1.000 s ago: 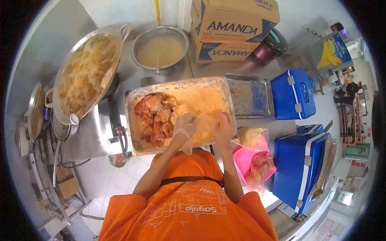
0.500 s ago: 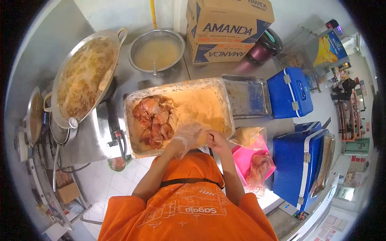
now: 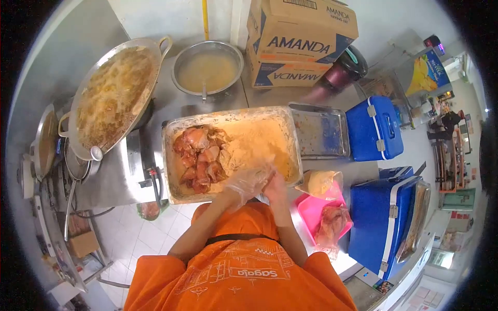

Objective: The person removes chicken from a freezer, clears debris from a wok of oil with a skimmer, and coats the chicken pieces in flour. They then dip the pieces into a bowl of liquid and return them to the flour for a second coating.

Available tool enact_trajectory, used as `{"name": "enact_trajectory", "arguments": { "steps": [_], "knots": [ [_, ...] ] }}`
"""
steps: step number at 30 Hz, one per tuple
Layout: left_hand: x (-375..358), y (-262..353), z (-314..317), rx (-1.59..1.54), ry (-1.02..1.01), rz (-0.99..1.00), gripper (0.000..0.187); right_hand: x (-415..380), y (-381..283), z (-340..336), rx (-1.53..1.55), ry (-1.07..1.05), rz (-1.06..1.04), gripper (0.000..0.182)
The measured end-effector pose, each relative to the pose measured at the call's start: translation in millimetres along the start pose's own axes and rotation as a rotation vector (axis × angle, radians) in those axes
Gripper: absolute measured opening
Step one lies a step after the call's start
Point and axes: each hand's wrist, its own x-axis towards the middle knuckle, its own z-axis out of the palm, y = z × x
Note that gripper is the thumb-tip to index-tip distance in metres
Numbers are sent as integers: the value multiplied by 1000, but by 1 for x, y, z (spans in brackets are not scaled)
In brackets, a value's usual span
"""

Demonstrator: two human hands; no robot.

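Note:
A clear plastic glove covers my left hand, which is over the near edge of a metal tray. My bare right hand is closed on the glove near my left fingers; both hands are somewhat blurred, and my left fingers' shape is hard to make out. Raw, reddish-brown marinated meat pieces lie in the tray's left half. Pale orange flour fills the right half, partly hidden by my hands.
A wide pan of bubbling oil is at the left. Behind the tray stand a metal bowl of cloudy liquid and cartons. At right are another tray, blue coolers and a pink basin with bagged meat.
My right hand has moved in closer against the gloved left hand. The view has shifted slightly, and the meat in the tray looks unchanged.

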Motion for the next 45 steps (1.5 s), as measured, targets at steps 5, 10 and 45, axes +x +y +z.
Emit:
{"name": "enact_trajectory", "arguments": {
  "steps": [5,10,45],
  "knots": [
    [-1,-3,10,-119,111,-30,31,7,7,29,-136,236,-328,42],
    [8,6,-2,-119,83,-153,30,2,-5,44,-129,138,-302,48],
    [-40,-58,-39,-428,143,-738,21,74,1,91,-909,204,-683,24]
  ]
}}
